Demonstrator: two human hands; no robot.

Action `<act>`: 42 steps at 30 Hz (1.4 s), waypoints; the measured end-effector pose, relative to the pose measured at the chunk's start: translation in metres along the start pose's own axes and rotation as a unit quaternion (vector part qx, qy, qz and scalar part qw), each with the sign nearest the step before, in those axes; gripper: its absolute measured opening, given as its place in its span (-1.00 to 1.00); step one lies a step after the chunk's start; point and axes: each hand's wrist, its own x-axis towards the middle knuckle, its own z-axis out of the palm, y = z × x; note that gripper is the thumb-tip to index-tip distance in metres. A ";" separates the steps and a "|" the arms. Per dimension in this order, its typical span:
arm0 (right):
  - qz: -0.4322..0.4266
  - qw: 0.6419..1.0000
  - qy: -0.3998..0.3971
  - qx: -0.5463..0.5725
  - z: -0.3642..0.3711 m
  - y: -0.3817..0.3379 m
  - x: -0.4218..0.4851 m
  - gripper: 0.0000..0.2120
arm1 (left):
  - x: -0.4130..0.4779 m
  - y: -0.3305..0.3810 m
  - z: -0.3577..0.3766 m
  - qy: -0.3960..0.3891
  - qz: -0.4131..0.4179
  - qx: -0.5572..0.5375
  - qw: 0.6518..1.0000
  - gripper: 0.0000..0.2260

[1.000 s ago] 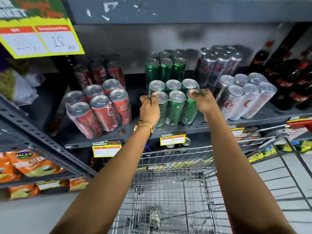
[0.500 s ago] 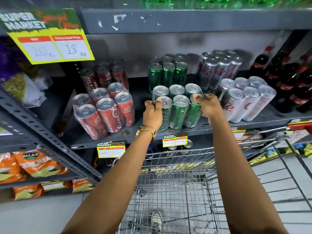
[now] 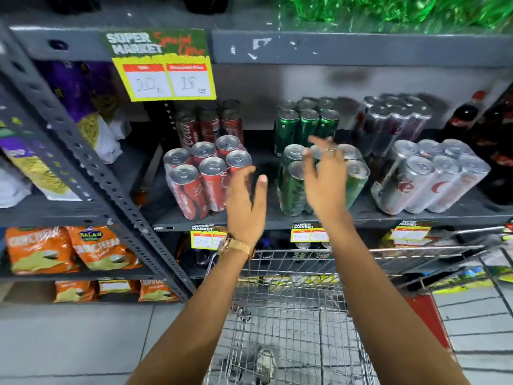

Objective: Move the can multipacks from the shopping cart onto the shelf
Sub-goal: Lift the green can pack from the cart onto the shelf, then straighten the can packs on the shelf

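Observation:
A green can multipack stands at the front of the grey shelf, between a red can multipack and a silver can multipack. My left hand hovers open just left of the green pack, fingers spread, not touching it. Partly covering the pack's top and right side, my right hand is open too, with a ring on one finger. More red, green and silver packs stand behind, at the back of the shelf. The wire shopping cart sits below my arms, and no packs show in it.
A yellow price sign hangs from the upper shelf. Dark cola bottles stand at the right end of the shelf. Orange snack bags fill the left rack, behind a slanted grey upright. Green bottles sit on top.
Both hands have let go of the green multipack and pulled back with fingers spread. The pack now rests on the shelf. My view has tilted upward.

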 end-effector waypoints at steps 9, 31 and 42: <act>0.186 0.950 -0.153 0.200 0.079 -0.033 -0.008 -0.59 | 0.023 -0.032 -0.017 0.151 -0.161 -0.023 0.975 -0.27; 0.241 0.940 -0.145 0.193 0.100 -0.058 -0.035 -0.74 | 0.062 -0.064 -0.086 0.117 -0.241 -0.102 0.958 -0.57; 0.233 0.940 -0.169 0.183 0.095 -0.061 -0.032 -0.62 | 0.059 -0.072 -0.091 0.089 -0.256 -0.120 0.955 -0.46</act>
